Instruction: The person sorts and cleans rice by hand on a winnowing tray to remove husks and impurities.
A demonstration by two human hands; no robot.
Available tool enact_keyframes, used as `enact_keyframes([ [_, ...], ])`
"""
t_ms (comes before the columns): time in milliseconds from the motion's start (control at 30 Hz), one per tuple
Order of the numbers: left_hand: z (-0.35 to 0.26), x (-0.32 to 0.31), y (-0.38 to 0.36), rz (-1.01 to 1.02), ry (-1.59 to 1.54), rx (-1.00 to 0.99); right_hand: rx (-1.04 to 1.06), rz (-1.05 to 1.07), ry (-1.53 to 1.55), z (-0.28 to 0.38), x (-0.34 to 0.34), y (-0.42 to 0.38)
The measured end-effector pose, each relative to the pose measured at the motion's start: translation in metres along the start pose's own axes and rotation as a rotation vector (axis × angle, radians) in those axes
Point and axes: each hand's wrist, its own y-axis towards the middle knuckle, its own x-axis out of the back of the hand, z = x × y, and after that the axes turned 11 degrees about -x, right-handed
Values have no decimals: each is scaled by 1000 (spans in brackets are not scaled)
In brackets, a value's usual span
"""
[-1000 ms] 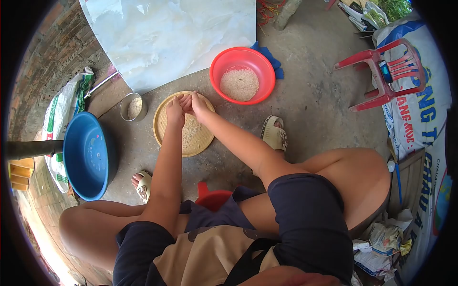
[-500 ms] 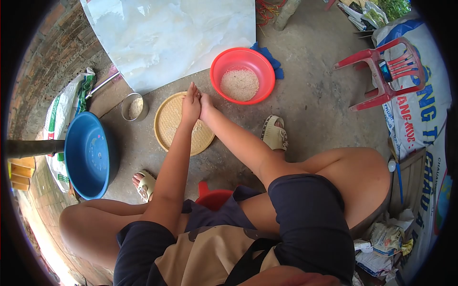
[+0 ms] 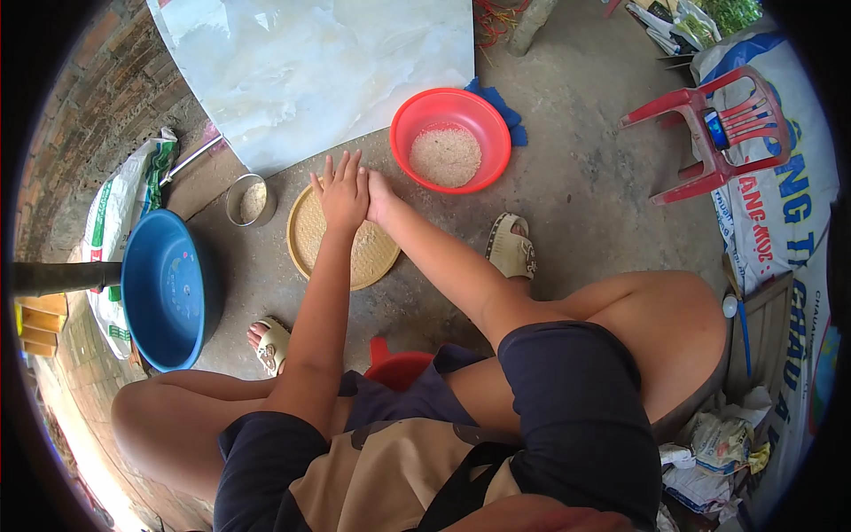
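Note:
My left hand [image 3: 346, 199] is open, its back up and its fingers spread, above the far part of a round woven tray [image 3: 303, 239]. Beside and partly under it, my right hand [image 3: 379, 199] presses against its edge. Most of the right hand's fingers are hidden behind the left hand. Nothing held shows in either hand. Pale grains lie scattered on the tray. Near my right hand stands a red plastic basin [image 3: 492, 133] with a heap of pale grains [image 3: 445, 158] in it. Left of the tray is a metal container [image 3: 238, 209] with grains inside.
A large blue basin [image 3: 164, 288] stands at the left, beside a white and green sack [image 3: 115, 213]. A pale, glossy sheet [image 3: 328, 71] covers the far floor. A red plastic chair [image 3: 691, 111] lies near printed sacks [image 3: 753, 204] at the right. My sandalled feet flank the tray.
My left hand has turned from edge-on to back-up, and its fingers have spread apart. The right hand stays close against it. The basins and tray have not moved.

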Motion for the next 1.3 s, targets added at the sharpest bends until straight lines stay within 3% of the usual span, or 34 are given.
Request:
enact_keyframes([
  [100, 28, -9, -9, -17, 135, 123, -17, -133, -197, -9, 16, 19],
  [267, 51, -18, -25, 15, 79, 411, -152, -121, -318, -29, 5, 3],
  [400, 47, -32, -29, -9, -23, 384, -186, -42, -188, -28, 11, 4],
  [500, 34, -44, -29, -15, -70, 250, -139, -35, -223, -22, 7, -6],
  [567, 15, -34, -24, 84, -293, 157, -36, 1, -184, -16, 17, -1],
  [600, 11, -36, -22, 124, -329, 151, 134, -93, -217, -22, -15, -29],
  [700, 1, -37, -20, 179, -498, 63, -32, 27, -20, 0, 29, 2],
  [867, -6, -33, -14, 148, -581, 6, 61, 74, -235, 3, 32, 5],
  [933, -2, -28, -14, 117, -477, 9, 9, -67, 63, -3, 12, -1],
  [1100, 22, -22, -17, 73, -265, 47, 38, -198, -196, -18, 9, -5],
  [1167, 31, -23, -20, 51, -29, 62, -95, 81, -265, -17, 5, -10],
  [1300, 43, -25, -23, 25, 156, 126, -147, 109, -241, -17, 11, -4],
])
